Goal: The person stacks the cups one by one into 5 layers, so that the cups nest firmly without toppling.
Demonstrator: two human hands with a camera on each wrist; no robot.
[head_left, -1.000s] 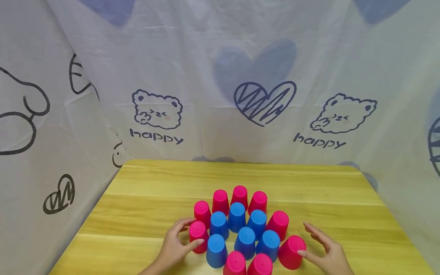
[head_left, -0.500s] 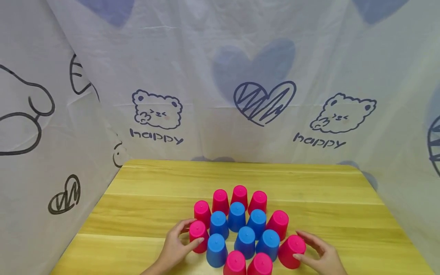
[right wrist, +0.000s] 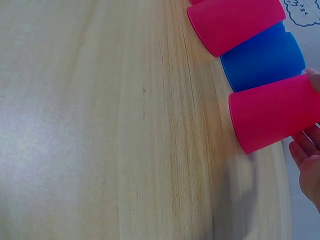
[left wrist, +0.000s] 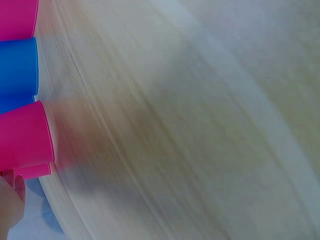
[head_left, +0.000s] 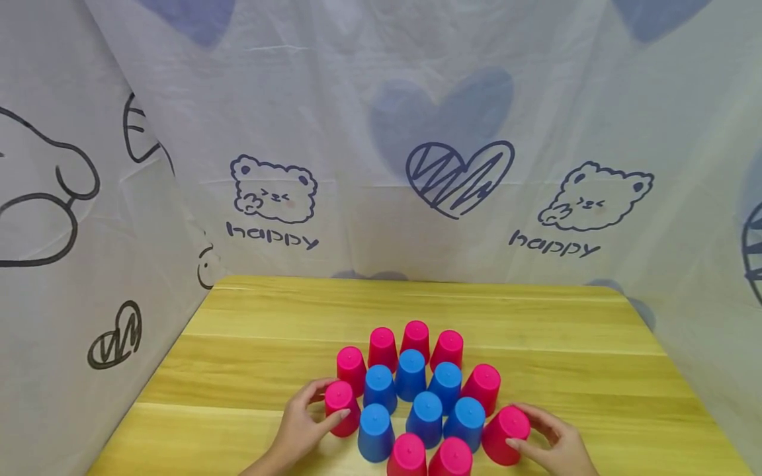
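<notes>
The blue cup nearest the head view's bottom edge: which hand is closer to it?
The left hand, which holds a pink cup beside that blue cup. The right hand grips another pink cup, farther off to the right, with other cups in between.

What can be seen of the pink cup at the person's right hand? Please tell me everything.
The pink cup stands mouth down on the wood-grained table, narrow closed end on top, with a small bump at that end's centre. It looks like smooth, opaque plastic, plain, widening toward the rim. It is the rightmost cup in the head view, beside a blue cup; whether those two touch, I cannot tell. The right hand grips it by its sides.
</notes>
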